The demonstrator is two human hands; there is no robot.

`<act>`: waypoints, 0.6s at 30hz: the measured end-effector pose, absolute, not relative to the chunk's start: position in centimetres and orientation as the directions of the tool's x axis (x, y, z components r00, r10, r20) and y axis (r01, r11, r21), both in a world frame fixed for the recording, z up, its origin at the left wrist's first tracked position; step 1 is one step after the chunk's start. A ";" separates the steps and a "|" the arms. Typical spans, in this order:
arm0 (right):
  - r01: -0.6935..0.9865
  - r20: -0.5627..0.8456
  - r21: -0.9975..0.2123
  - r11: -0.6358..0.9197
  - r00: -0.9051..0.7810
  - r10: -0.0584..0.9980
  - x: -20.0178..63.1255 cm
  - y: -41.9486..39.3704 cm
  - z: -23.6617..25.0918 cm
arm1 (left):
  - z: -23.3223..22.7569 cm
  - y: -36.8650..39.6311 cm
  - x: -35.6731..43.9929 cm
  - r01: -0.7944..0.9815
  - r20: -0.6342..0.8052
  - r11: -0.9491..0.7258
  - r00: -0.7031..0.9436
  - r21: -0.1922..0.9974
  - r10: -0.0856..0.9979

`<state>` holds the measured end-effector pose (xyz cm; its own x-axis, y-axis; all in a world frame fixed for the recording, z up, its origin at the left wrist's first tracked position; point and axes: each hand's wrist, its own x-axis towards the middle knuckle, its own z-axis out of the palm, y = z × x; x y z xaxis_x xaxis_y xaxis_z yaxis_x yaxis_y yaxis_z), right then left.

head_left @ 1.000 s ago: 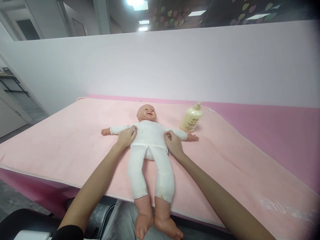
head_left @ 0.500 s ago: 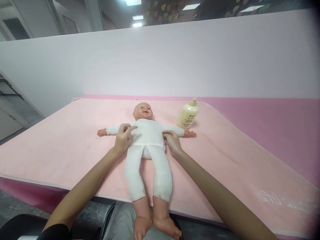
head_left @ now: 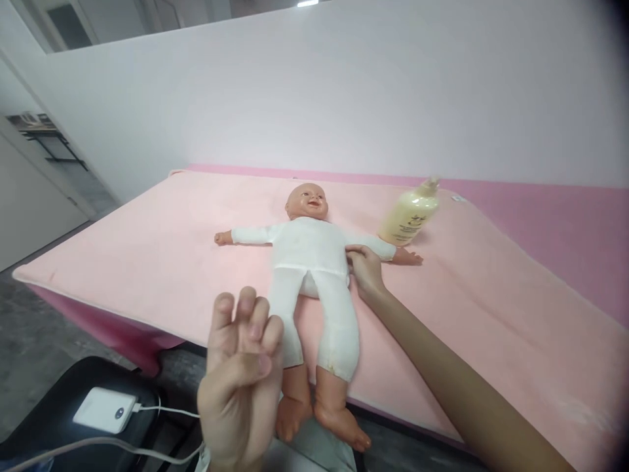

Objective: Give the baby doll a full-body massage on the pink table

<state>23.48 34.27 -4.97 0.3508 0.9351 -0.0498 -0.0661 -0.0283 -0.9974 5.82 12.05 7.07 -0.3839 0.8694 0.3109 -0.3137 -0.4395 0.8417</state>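
A baby doll (head_left: 314, 246) in white cloth lies on its back on the pink blanket (head_left: 417, 314), arms spread out, its bare feet over the front edge. My left hand (head_left: 240, 380) is raised in front of the doll's leg, palm toward me, with bent fingers loosely apart and nothing in it. Beside the doll's torso, below its outstretched arm, my right hand (head_left: 366, 269) grips its side with curled fingers; part of the fingertips is hidden. A pale yellow pump bottle (head_left: 410, 213) tilts behind the doll's arm on the right.
A white partition (head_left: 319, 92) rises behind the table. Pink cloth (head_left: 555, 229) covers the table's right side. On a black chair (head_left: 88, 373) at the lower left lies a white power bank (head_left: 105, 410), with a cable running toward my left arm.
My left hand has left the doll's chest and come up close to me, palm turned inward. My right hand stays at the doll's side. The view has shifted down and left.
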 end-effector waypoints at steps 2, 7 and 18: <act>-0.073 -0.065 -0.996 -0.042 0.347 0.936 23.4 34.1 -4.7 | 7.4 12.4 5.9 -0.564 0.187 -0.358 -0.339 0.744 0.922; -0.094 -0.076 -0.994 -0.048 0.319 0.945 23.4 33.7 -4.2 | 7.9 12.4 6.1 -0.893 0.075 -0.234 -0.223 0.383 0.972; -0.173 -0.117 -0.983 -0.057 0.358 0.926 23.3 33.8 -4.3 | 7.5 12.5 6.3 -0.887 0.058 -0.258 -0.256 0.383 0.965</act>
